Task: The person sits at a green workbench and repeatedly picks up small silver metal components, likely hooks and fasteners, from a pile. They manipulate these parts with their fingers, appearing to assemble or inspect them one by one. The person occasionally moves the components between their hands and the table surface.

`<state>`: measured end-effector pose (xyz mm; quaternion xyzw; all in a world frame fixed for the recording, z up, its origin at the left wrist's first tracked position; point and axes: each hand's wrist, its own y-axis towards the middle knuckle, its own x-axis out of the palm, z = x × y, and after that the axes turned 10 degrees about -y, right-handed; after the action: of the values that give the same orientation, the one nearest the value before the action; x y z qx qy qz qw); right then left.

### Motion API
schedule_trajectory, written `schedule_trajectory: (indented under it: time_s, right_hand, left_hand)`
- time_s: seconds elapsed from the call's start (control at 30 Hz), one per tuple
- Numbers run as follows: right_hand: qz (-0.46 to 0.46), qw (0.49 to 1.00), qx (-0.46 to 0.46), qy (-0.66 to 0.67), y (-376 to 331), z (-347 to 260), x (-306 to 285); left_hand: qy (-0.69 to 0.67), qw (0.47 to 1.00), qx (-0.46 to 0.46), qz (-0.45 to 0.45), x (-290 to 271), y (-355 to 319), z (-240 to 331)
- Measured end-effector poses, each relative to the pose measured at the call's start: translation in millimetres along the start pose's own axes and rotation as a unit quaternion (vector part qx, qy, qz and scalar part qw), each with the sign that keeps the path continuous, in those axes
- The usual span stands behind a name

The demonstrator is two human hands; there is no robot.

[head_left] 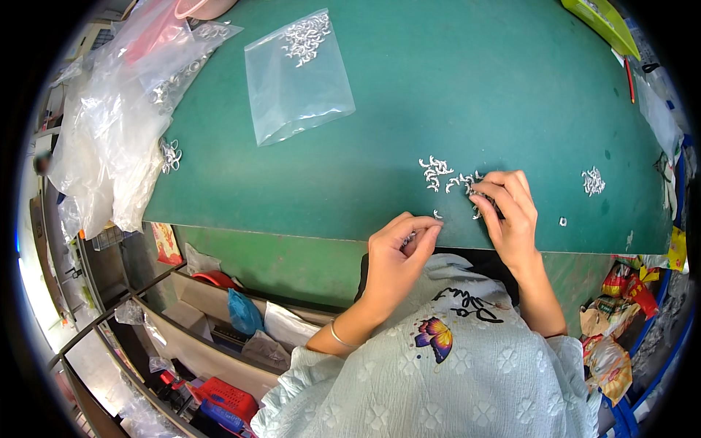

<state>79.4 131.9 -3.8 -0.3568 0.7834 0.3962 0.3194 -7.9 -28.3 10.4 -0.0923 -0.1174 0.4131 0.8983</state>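
My left hand [398, 252] is closed at the table's front edge. Its thumb and forefinger are pinched together, and some small curved silvery metal pieces [409, 237] show inside the curled fingers. One small C-shaped piece [437, 214] is at its fingertips. To the right, my right hand [513, 212] has its thumb and fingertips drawn together over the edge of a loose pile. A small metal piece shows at those fingertips, partly hidden by them. The rest of that pile of curved pieces [436, 171] lies spread just left of the right hand.
A clear plastic bag [299, 95] with more metal pieces lies on the green table [438, 80]. A small heap [593, 182] and a single piece [563, 221] are at right. Plastic bags [109, 139] and ring-like pieces [171, 156] occupy the left. A yellow-green basket [606, 25] stands far right.
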Motion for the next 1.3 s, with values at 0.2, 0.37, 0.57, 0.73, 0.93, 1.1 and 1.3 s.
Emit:
schedule_trajectory:
  time_s: [0.2, 0.37, 0.57, 0.73, 0.93, 1.1, 1.3]
  right_hand:
    - [-0.047, 0.994, -0.013, -0.098, 11.5, -13.8, 6.8]
    - [-0.028, 0.994, -0.028, -0.099, 8.5, -9.0, 10.6]
    - [-0.016, 0.998, 0.009, -0.054, 7.6, -8.6, 8.6]
    - [-0.033, 0.997, 0.002, -0.076, 10.1, -13.3, 10.2]
    - [-0.009, 0.998, -0.001, -0.062, 10.0, -9.3, 10.7]
    - [-0.065, 0.996, 0.045, 0.050, 10.6, -23.0, -8.7]
    - [-0.077, 0.978, 0.103, 0.163, 5.3, -26.2, -14.5]
  left_hand:
    - [0.189, 0.969, 0.161, 0.010, 4.6, 0.5, -8.5]
    - [0.269, 0.944, 0.189, -0.025, 2.7, 9.9, -7.9]
    - [0.279, 0.938, 0.206, -0.012, 4.4, 24.1, -10.9]
    - [0.162, 0.968, 0.186, 0.039, 10.5, 23.7, -7.7]
    - [0.127, 0.980, 0.150, 0.041, 10.4, 17.9, -8.2]
    - [0.069, 0.989, 0.129, 0.036, 17.0, 17.3, 5.4]
    - [0.024, 0.986, 0.163, 0.009, 16.1, 16.7, -4.5]
